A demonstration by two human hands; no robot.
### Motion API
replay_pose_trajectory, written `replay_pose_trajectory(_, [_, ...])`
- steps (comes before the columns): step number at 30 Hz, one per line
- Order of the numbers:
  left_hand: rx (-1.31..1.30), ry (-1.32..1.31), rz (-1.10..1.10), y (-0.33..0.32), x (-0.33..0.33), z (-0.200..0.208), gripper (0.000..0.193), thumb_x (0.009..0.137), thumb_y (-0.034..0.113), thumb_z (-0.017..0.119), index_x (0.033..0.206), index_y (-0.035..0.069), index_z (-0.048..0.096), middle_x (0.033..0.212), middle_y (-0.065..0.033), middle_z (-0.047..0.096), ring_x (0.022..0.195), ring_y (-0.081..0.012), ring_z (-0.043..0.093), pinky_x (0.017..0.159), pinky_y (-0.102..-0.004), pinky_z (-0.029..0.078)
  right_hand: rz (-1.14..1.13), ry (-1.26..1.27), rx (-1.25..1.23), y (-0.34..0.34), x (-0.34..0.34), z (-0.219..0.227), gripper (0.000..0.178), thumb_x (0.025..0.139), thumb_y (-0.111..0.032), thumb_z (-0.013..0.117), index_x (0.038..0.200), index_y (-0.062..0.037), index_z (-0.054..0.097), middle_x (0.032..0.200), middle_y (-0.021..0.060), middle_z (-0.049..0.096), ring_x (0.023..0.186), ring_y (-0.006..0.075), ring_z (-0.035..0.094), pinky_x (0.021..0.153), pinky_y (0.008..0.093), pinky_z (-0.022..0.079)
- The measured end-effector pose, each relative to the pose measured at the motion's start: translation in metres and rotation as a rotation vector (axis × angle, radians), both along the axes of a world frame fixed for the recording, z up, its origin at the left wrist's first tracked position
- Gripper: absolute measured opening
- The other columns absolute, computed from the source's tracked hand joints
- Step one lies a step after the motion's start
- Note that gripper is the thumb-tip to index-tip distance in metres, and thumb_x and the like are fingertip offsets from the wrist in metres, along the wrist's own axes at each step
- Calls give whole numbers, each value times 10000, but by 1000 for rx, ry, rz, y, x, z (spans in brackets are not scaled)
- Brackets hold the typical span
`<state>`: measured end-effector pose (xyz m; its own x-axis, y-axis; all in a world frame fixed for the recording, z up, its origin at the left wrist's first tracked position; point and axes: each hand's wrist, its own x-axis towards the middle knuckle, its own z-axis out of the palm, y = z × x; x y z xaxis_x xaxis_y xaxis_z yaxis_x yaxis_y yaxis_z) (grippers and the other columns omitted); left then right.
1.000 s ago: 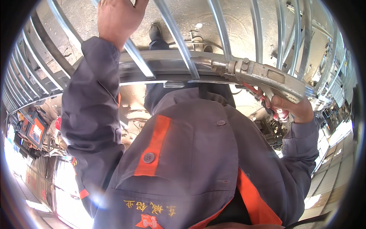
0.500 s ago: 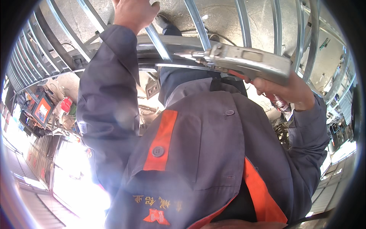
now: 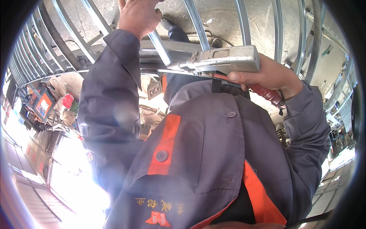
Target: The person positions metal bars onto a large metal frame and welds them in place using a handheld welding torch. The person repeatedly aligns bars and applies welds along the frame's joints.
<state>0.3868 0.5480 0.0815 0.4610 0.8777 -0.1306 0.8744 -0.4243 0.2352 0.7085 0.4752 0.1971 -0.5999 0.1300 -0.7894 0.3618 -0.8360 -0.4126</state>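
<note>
My right hand (image 3: 263, 78) is closed round the grip of a silver, box-bodied welding gun (image 3: 232, 60), with red wrapping below the hand. The gun's narrow nozzle points left, at the foot of an upright metal bar (image 3: 161, 47) where it meets the curved bottom rail (image 3: 146, 55). Whether the tip touches the metal, I cannot tell. My left hand (image 3: 140, 17) is farther up that same bar, closed on it, the thumb standing out to the right. The top edge cuts off some of its fingers.
More metal bars (image 3: 198, 26) of the curved frame run off to both sides. Beyond the rail are a dark trouser leg and shoe (image 3: 167, 24) on the concrete floor (image 3: 221, 15). At the left lie an orange-and-black box (image 3: 42, 105) and a red thing (image 3: 68, 100).
The welding gun has moved left and tilted, so its nozzle now comes close to the bar's foot. My left hand stays at its bar, slightly lower in the picture.
</note>
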Motion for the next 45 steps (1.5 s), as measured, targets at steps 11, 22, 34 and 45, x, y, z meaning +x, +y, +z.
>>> replay_pose_trajectory(11, [-25, -65, 24, 0, -1, -1, 313, 738, 136, 712, 1048, 138, 758, 1387, -82, 609, 1379, -324, 450, 1163, -553, 320, 50, 78, 49, 4, -2, -3, 657, 933, -435, 767, 1427, -54, 563, 1165, 50, 700, 923, 127, 630, 695, 290, 539])
replay_pose_trajectory(22, [-26, 8, 44, -1, 5, 5, 309, 762, 107, 686, 1059, 121, 769, 1404, -87, 613, 1383, -316, 453, 1192, -526, 302, 58, 26, 102, -2, 0, -10, 650, 900, -494, 787, 1331, -37, 619, 983, 62, 679, 728, 141, 630, 647, 295, 541])
replay_pose_trajectory(34, [-1, -83, 50, -1, 0, -4, 310, 746, 76, 675, 1040, 112, 767, 1381, -91, 624, 1382, -321, 456, 1189, -506, 320, 87, -13, 107, -5, 8, -10, 670, 885, -527, 791, 1311, -33, 637, 982, 69, 690, 729, 138, 649, 665, 294, 549])
replay_pose_trajectory(45, [-32, -56, 59, -1, 2, -1, 287, 759, 55, 687, 1031, 91, 773, 1393, -108, 622, 1377, -339, 457, 1175, -440, 396, 89, -25, 111, -8, 15, -9, 690, 880, -530, 799, 1326, -31, 627, 999, 76, 698, 752, 148, 654, 675, 304, 546])
